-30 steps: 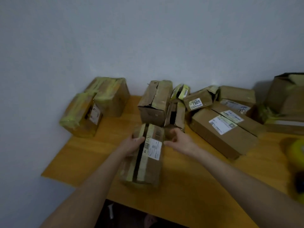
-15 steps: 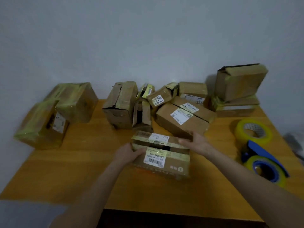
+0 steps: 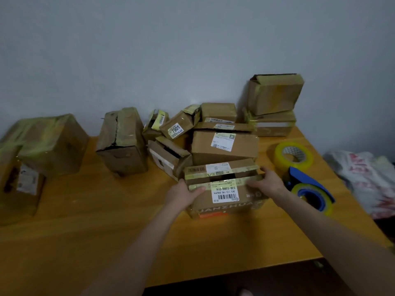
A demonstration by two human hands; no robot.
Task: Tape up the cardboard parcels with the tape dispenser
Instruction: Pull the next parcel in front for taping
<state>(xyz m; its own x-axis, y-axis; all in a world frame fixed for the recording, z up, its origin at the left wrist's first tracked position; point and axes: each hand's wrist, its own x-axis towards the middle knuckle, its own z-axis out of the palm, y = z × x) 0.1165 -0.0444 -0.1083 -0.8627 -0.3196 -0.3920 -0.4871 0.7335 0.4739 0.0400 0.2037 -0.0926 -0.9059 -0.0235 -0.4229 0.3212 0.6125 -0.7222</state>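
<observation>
The left hand (image 3: 181, 194) covers the near-left corner of the parcel (image 3: 224, 207), and the right hand (image 3: 269, 183) hides its right end. The right wrist overlaps the left edge of the tape dispenser (image 3: 310, 186). At far left a taped box (image 3: 17, 184) runs off the picture's edge, and at right so does a white plastic bag (image 3: 367, 178). The small print on the parcel's shipping label (image 3: 224, 194) is too fine to read.

The white label (image 3: 224, 194) on the front parcel (image 3: 245, 205) read "538-538G-014", upside down to the camera, over a barcode; that parcel's near face bore large printed letters ending "ANZHUA", their start unclear; the sticker (image 3: 175, 130) on the small tilted parcel (image 3: 186, 120) read "7908"; the other labels were too small to read.
</observation>
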